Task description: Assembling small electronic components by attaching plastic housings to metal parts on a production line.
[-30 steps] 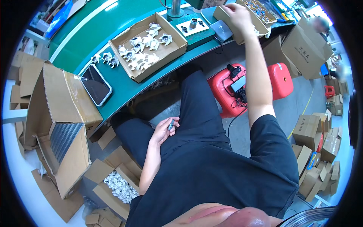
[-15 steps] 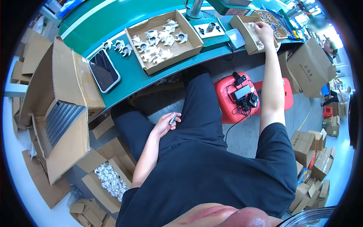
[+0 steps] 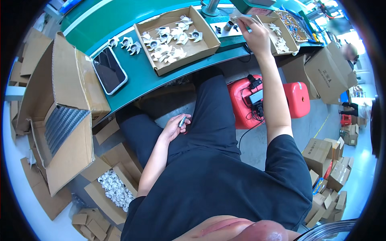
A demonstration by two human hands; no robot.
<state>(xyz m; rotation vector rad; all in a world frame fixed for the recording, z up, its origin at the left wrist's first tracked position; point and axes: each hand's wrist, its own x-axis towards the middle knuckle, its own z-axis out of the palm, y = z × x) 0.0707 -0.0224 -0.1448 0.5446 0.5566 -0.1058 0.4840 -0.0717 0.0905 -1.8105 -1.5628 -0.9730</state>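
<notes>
My right hand [image 3: 256, 37] is raised over the bench, its fingertips closed on a white fan impeller [image 3: 236, 15]. Just below that impeller stands a press fixture, a pale plate [image 3: 236, 30] with an upright metal cylinder [image 3: 228, 25]. To the right is a small cardboard tray [image 3: 270, 19] holding several white impellers [image 3: 281, 44]. Down at my lap, my left hand [image 3: 173, 128] curls around a short dark-and-silver cylinder [image 3: 182, 121], whose exact kind I cannot make out.
A larger cardboard tray [image 3: 159, 72] of impellers lies left of the fixture. Beside it are loose impellers [image 3: 126, 42] and a phone [image 3: 109, 71]. A tall carton [image 3: 66, 72] stands at the left. Red stools [image 3: 241, 114] with cables are under the bench's right side.
My right hand has lifted from the small tray and moved left to the fixture, carrying an impeller. The left hand stays at my lap with the cylinder.
</notes>
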